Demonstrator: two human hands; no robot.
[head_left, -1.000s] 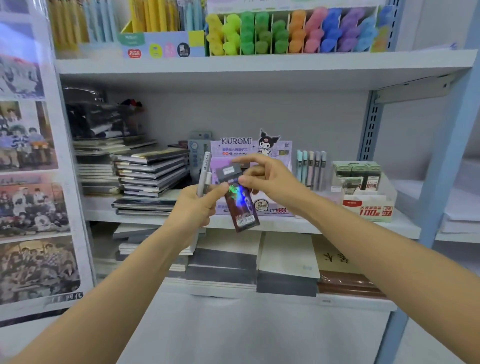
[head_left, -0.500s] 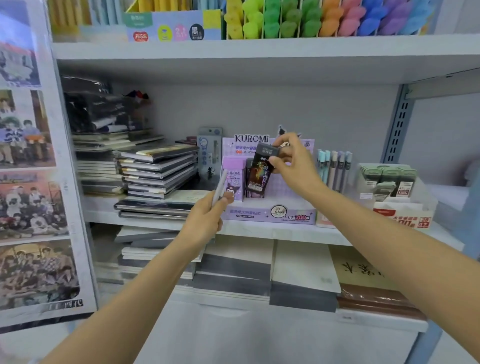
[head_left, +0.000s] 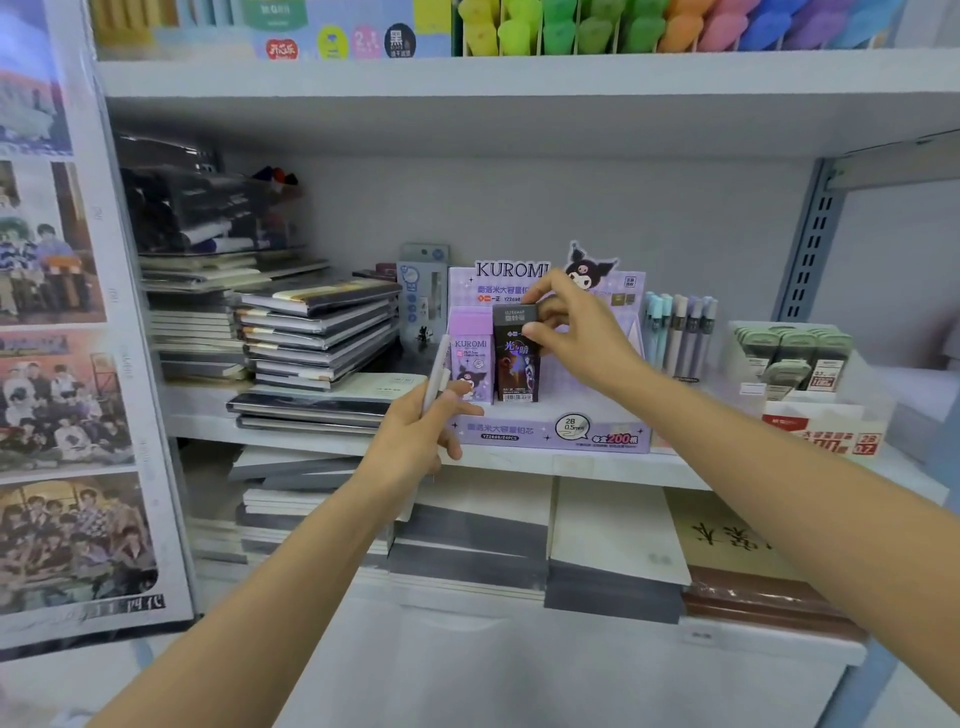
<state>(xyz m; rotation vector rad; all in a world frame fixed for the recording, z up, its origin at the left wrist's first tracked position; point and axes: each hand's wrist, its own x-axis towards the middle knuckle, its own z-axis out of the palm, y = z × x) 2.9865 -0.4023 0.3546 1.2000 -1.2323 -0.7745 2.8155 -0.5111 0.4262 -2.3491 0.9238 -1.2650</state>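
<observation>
The right hand (head_left: 576, 332) pinches the upright black lead case (head_left: 514, 364) (purple case (head_left: 470, 364) at nine o'clock); left hand (head_left: 415, 436) grips a pen (head_left: 436, 374).

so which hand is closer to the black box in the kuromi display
Right. The right hand pinches the black box by its top. The left hand, gripping a white pen, sits lower left, in front of the purple box beside it.

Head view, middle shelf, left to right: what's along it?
Notebook stack → blue-grey blister pack → purple Kuromi lead case → black lead case, pinched by the right hand → upright pastel pens → green lead cases. Left hand, gripping a white pen, overlaps them.
</observation>
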